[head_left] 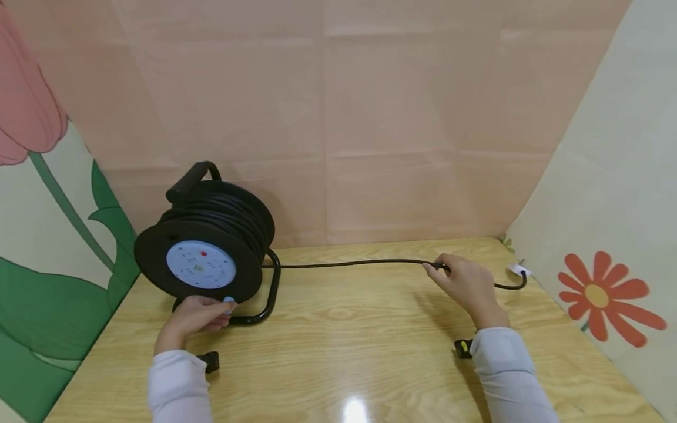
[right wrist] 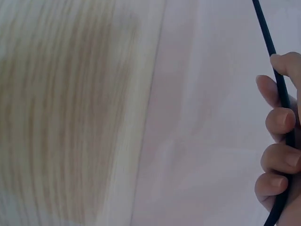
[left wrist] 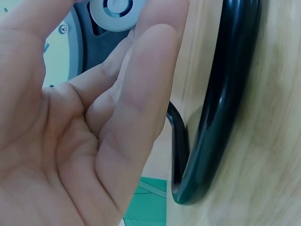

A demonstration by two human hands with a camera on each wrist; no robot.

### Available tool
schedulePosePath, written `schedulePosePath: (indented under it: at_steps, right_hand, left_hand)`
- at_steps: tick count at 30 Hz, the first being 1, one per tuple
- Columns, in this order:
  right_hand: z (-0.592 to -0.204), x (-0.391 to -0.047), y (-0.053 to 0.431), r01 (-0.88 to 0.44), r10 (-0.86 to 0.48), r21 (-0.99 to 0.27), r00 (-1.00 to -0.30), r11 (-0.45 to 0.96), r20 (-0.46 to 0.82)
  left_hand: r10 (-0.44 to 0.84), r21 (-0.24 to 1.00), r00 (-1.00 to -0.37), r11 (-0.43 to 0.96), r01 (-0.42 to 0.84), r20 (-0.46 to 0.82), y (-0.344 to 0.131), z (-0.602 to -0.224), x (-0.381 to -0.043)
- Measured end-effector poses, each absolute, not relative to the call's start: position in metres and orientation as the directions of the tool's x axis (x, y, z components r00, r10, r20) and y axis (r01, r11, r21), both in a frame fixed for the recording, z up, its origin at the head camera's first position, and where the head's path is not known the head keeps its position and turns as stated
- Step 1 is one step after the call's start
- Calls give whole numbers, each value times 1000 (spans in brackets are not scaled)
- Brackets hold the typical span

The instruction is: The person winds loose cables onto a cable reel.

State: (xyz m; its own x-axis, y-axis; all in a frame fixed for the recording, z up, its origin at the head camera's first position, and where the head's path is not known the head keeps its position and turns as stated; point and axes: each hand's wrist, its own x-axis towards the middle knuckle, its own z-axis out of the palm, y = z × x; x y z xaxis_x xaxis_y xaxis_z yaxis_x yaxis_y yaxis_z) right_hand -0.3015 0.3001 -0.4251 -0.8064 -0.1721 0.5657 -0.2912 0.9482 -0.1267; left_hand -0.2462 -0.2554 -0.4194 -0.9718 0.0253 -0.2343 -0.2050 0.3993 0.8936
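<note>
A black cable reel [head_left: 148, 258] with a pale blue socket face [head_left: 201, 264] stands at the left of the table, tilted in view. Black cable is wound on its drum. At the lower edge of the face, my left hand [head_left: 193, 317] pinches a pale round knob [head_left: 228, 300]. The left wrist view shows this knob [left wrist: 116, 9] above curled fingers. From the reel a black cable [head_left: 344, 264] runs rightward to my right hand [head_left: 468, 288], which grips it just above the table. In the right wrist view the cable [right wrist: 265, 33] passes between thumb and curled fingers.
Beyond the right hand the cable ends in a white plug [head_left: 518, 270] near the table's right edge. The reel's black tubular stand [head_left: 272, 288] rests on the wood-grain table [head_left: 338, 352]. A pinkish sheet [head_left: 370, 117] rises behind; flower-printed panels [head_left: 608, 176] flank the table.
</note>
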Motion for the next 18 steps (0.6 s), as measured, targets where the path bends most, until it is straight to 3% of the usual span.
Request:
schedulePosePath:
  at_steps: [11, 18]
  right_hand:
    - [-422, -300, 300, -281, -168, -114, -802, 953, 573]
    - [-425, -302, 310, -268, -165, -48, -714, 962, 680]
  left_hand:
    - [16, 904, -972, 373, -211, -233, -264, -427, -247]
    - [-18, 908, -974, 357, -218, -227, -274, -433, -246]
